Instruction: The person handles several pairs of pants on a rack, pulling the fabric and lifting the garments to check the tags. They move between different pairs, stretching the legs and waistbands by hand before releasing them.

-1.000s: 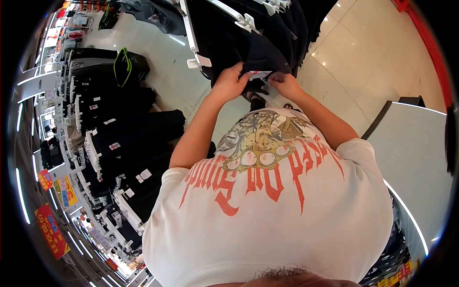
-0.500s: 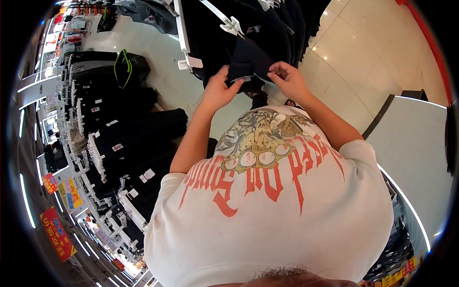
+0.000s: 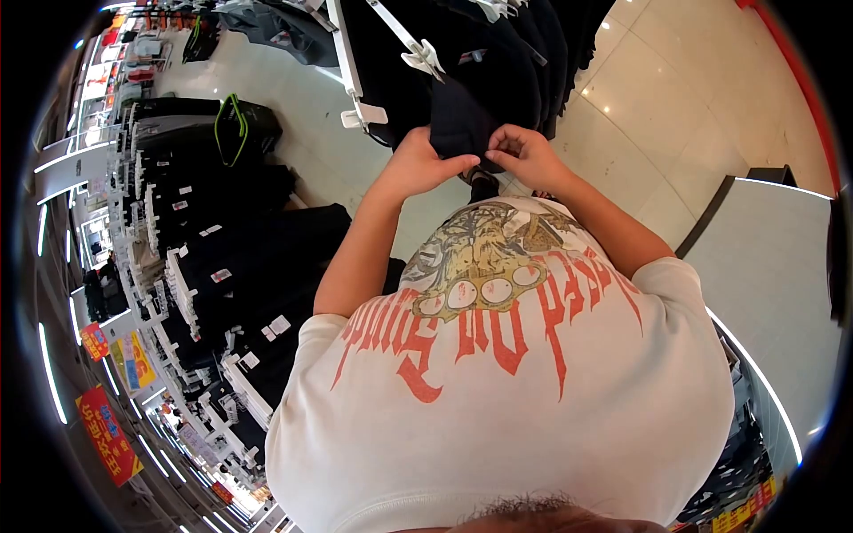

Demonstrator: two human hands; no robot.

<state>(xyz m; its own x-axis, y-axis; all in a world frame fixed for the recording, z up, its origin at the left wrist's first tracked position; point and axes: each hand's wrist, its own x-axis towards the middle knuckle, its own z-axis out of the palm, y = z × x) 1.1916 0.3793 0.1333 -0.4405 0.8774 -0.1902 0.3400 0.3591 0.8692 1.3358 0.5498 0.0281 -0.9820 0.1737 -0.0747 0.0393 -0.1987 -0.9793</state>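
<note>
Dark fabric from my end: my left hand (image 3: 414, 165) holds the garment (image 3: 458, 117), fingers tucked behind, my right hand (image 3: 526, 156) pinches its lower edge. 2 grips probably spread it, just below the white clip (image 3: 424, 57).

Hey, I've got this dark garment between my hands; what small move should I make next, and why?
I'd probably draw the right hand gently outward to spread the dark garment. Its cloth narrows toward the white clip, the right fingertips appear to pinch one edge, and the left hand sits at the opposite edge.
</note>
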